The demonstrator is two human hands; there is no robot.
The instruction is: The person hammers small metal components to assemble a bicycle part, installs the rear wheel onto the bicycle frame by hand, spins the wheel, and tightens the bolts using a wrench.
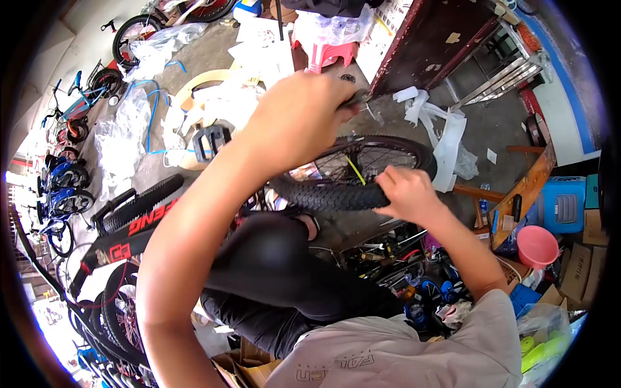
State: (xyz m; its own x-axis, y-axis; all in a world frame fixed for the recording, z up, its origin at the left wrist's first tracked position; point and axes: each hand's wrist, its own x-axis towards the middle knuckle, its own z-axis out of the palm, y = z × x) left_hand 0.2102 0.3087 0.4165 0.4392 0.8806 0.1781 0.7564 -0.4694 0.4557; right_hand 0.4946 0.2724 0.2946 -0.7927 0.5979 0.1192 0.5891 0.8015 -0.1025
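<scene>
A bicycle wheel (330,197) with a black knobby tyre lies tilted in front of me, with a yellow strip among its spokes. My right hand (411,194) grips the near right side of the tyre, fingers curled over the tread. Raised above the far left side of the wheel, my left hand (301,116) is closed. Something small and dark shows at its fingertips, too hidden to name. To the left is a black bicycle frame (123,242) with red lettering, and a black pedal (210,142) shows beyond my left forearm.
Tools (381,255) lie piled on the floor near my legs. A pink basin (537,246) and a blue box (561,204) are at right. A pink stool (330,55) stands ahead by a dark cabinet (433,48). Plastic wrap (123,132) and several small bikes are at left.
</scene>
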